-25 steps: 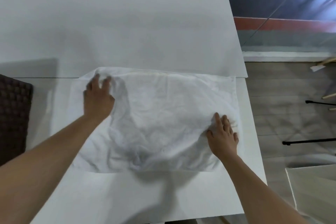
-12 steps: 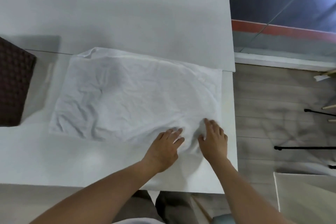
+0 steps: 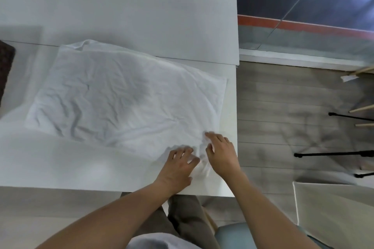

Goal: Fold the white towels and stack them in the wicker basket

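A white towel (image 3: 125,101) lies spread and rumpled across the near half of the white counter (image 3: 141,12), its long edges running slantwise from the far left toward the near right. Both hands meet at its near right corner, close to the counter's right edge. The left hand (image 3: 179,166) lies palm down with its fingers curled into the cloth, which bunches up between its fingertips and thumb. The right hand (image 3: 221,152) is just beside it, fingers bent over the same corner; the blur there makes it hard to say whether it pinches the fabric or only presses on it. At the left margin of the view, a sliver of the dark wicker basket (image 3: 6,70) stands on the counter, apart from the towel.
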The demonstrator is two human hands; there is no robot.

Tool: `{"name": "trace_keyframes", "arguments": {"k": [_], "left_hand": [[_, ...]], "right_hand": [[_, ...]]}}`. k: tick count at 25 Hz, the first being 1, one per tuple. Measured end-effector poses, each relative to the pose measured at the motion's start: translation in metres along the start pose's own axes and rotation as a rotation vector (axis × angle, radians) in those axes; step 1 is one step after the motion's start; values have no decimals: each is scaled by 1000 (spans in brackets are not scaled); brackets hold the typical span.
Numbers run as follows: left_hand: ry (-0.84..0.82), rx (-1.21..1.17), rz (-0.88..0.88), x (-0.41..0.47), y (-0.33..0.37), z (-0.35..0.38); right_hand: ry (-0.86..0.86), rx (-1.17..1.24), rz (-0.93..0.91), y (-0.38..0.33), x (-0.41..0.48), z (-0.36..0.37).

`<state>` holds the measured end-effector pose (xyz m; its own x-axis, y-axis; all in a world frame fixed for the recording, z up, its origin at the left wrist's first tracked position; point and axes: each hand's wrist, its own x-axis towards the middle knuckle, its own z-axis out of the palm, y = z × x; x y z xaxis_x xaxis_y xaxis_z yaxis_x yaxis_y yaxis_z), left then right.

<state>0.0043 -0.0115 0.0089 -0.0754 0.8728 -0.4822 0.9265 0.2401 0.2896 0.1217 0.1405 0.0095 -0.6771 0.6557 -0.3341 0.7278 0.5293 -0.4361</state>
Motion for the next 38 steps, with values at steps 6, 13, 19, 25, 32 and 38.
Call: {"name": "trace_keyframes", "arguments": {"k": [6,13,19,25,32,38], "left_hand": [[85,15,-17,14,24,11],[149,57,-115,25,38,12],[171,-33,-141,26,30,3],[200,-802,-300,-8,11,-42],[372,-1193,-520,-75,-58,-76],[531,-1244,-599,-127,-140,-103]], "right_hand": [[88,76,49,21,51,-34],[18,122,326,21,141,-66],[78,265,446,14,181,-55],[245,434,384,-17,187,-53],[261,567,214,-114,204,-84],[254,646,97,-221,225,-81]]}}
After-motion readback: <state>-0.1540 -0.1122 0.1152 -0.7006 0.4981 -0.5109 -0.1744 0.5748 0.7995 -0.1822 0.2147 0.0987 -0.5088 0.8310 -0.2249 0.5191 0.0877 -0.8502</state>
